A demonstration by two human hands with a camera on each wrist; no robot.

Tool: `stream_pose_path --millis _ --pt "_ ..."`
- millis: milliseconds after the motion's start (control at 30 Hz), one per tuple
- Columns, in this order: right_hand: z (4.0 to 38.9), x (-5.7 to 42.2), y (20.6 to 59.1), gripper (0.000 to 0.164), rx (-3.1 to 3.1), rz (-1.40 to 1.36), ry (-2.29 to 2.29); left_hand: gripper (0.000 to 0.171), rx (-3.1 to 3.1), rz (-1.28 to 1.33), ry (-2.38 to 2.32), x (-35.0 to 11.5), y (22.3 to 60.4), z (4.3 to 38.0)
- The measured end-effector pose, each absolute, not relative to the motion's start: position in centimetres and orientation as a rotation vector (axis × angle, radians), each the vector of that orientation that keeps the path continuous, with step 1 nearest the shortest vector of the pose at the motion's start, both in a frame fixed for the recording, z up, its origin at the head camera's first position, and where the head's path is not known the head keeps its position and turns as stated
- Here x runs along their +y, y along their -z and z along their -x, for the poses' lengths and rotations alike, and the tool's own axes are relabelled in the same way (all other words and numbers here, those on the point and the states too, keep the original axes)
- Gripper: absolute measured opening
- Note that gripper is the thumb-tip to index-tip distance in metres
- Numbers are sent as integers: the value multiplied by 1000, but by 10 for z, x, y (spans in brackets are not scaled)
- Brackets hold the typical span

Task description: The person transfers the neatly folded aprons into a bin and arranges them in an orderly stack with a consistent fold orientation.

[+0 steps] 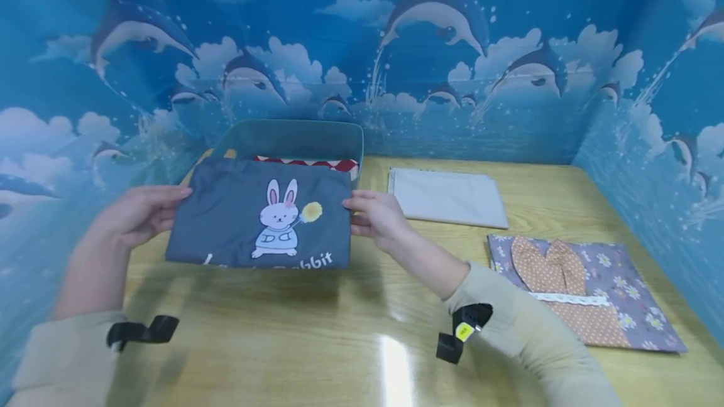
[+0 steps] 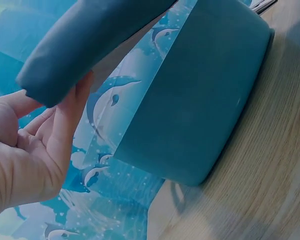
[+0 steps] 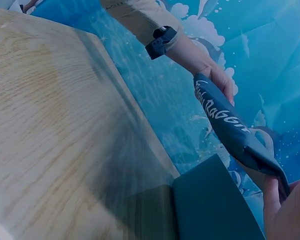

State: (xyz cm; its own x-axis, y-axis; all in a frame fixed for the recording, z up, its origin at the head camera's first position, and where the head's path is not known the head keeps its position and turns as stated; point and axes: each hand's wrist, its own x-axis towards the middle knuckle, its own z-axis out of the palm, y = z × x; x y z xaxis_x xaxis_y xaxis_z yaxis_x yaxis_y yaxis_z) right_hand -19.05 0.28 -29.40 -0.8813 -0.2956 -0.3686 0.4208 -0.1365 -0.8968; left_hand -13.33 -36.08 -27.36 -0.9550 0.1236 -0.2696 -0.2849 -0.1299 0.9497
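A folded dark grey-blue cloth [image 1: 226,212] with a printed white rabbit and white lettering is held up above the table, in front of a teal bin [image 1: 294,134]. My left hand [image 1: 144,212] pinches its left edge, and my right hand [image 1: 379,218] pinches the right edge. Seen from the left wrist, the cloth [image 2: 85,45] hangs in the air near the bin [image 2: 190,95], with thumb and fingers on its end. In the right wrist view the cloth [image 3: 220,115] stretches between both hands. Inside the bin, a red-and-white patterned cloth [image 1: 345,166] shows partly; the held cloth hides the rest.
A folded light grey cloth [image 1: 449,196] lies on the wooden table [image 1: 271,344] right of the bin. Farther right lies a folded purple floral cloth [image 1: 645,294] with a brown dotted bow and white lace. Dolphin-printed blue sheeting [image 1: 317,30] walls the table's back and sides.
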Motion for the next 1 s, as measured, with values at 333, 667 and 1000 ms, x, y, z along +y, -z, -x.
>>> stream_pose_path --millis 333,667,1000 --pt "209 10 289 38 1688 -130 2059 22 1824 249 -2159 -351 273 147" --pt "229 15 289 39 1758 -184 2007 29 1780 206 -2161 -343 272 160" --pt "241 15 281 39 1708 -169 2024 41 2006 253 -1949 -343 265 179"
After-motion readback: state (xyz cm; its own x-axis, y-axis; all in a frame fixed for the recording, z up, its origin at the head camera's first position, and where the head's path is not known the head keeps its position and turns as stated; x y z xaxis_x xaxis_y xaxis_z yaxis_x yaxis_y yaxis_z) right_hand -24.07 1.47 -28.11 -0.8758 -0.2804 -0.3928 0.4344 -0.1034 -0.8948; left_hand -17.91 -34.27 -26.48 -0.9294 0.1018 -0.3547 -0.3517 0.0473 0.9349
